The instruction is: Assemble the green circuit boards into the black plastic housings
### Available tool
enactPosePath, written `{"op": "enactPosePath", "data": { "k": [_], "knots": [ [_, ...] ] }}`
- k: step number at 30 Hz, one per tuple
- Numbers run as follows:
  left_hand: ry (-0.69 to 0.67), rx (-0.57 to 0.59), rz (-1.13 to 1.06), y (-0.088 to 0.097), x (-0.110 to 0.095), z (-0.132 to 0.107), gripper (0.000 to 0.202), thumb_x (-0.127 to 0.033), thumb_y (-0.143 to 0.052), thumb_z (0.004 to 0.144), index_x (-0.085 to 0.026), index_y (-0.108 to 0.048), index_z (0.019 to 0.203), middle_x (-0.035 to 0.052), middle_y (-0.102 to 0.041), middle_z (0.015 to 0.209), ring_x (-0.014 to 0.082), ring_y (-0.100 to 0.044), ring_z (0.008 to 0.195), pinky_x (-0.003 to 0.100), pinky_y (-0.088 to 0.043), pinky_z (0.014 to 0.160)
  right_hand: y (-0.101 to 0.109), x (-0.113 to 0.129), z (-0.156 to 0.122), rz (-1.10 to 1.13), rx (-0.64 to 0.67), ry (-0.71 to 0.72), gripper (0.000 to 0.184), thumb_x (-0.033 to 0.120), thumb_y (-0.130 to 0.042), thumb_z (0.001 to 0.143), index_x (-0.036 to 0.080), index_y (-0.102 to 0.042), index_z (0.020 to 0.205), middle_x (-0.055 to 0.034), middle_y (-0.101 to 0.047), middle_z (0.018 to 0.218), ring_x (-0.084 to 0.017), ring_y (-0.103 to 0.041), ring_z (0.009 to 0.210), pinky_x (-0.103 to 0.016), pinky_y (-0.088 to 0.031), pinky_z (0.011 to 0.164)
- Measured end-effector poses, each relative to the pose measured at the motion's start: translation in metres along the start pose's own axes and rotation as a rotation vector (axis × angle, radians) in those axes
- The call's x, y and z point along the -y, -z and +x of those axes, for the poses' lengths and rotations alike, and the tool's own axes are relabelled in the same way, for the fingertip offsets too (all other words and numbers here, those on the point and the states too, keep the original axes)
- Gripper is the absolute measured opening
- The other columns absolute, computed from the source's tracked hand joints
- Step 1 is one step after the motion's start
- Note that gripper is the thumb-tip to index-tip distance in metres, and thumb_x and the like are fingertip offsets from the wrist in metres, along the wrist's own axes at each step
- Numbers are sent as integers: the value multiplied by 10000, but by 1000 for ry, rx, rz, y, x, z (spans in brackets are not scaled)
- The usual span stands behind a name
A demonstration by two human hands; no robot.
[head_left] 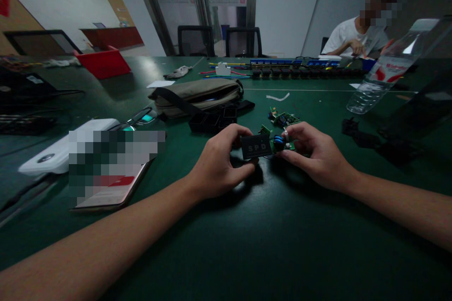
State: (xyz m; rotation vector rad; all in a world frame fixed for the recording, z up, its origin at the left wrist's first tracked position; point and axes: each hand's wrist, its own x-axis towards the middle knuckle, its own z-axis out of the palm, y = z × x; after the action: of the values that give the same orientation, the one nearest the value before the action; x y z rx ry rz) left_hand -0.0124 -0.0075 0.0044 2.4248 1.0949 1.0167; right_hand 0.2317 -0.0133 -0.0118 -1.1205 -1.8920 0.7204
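Observation:
Between thumb and fingers, my left hand point(222, 162) grips a small black plastic case point(256, 146) marked "SPD". My right hand point(319, 155) pinches a green circuit board point(285, 145) with a blue-wound coil on it. The board's left end meets the open right side of the case; how far it sits inside is hidden. Just behind my hands, more green circuit boards point(287, 118) lie on the table. Several empty black cases point(213, 121) stand beyond my left hand.
A grey-brown pouch point(197, 96) lies behind the cases. To the left are a phone point(116, 183), a white device point(63, 150), glasses point(143, 116) and a red bin point(103, 62). A water bottle point(384, 73) stands right. Wired modules point(293, 68) line the far side, near a seated person point(348, 37).

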Motion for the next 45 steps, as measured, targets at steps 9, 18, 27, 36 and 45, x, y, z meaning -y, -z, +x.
{"op": "enactPosePath", "data": {
  "k": [9, 18, 27, 36, 45],
  "knots": [
    [18, 2, 2, 0, -1, 1, 362, -178, -683, 712, -188, -550, 1049, 33, -663, 989, 175, -626, 862, 312, -530, 789, -1, -2, -1, 55, -35, -9, 306, 326, -730, 806, 207, -601, 1057, -6, -647, 809, -147, -584, 680, -272, -456, 587],
    [-12, -3, -2, 0, -1, 1, 362, -163, -669, 710, -173, -545, 1050, 38, -655, 984, 173, -620, 861, 315, -527, 789, 1, -1, -1, 43, -24, -16, 359, 304, -728, 819, 176, -652, 1146, -35, -702, 876, -157, -625, 721, -290, -481, 616],
    [-6, -9, -3, 1, -1, 0, 360, -189, -650, 714, -185, -524, 1050, 30, -644, 976, 170, -611, 850, 305, -514, 770, 2, 0, -1, 28, -24, -6, 372, 316, -734, 816, 165, -670, 1149, -37, -698, 845, -153, -617, 689, -280, -468, 575],
    [-16, -11, 1, 0, 0, 1, 354, -195, -641, 722, -184, -513, 1051, 22, -635, 965, 158, -599, 833, 290, -504, 747, 2, -2, -1, 5, -20, 7, 369, 318, -739, 809, 177, -677, 1145, -43, -703, 876, -158, -629, 704, -280, -478, 582],
    [-47, 14, -10, 1, 0, 0, 386, -176, -646, 738, -157, -558, 1114, 53, -658, 1042, 177, -626, 925, 304, -519, 830, 2, -1, -1, -4, -23, 32, 349, 289, -730, 815, 168, -673, 1138, -14, -673, 800, -121, -566, 626, -255, -453, 544]
  ]
}}
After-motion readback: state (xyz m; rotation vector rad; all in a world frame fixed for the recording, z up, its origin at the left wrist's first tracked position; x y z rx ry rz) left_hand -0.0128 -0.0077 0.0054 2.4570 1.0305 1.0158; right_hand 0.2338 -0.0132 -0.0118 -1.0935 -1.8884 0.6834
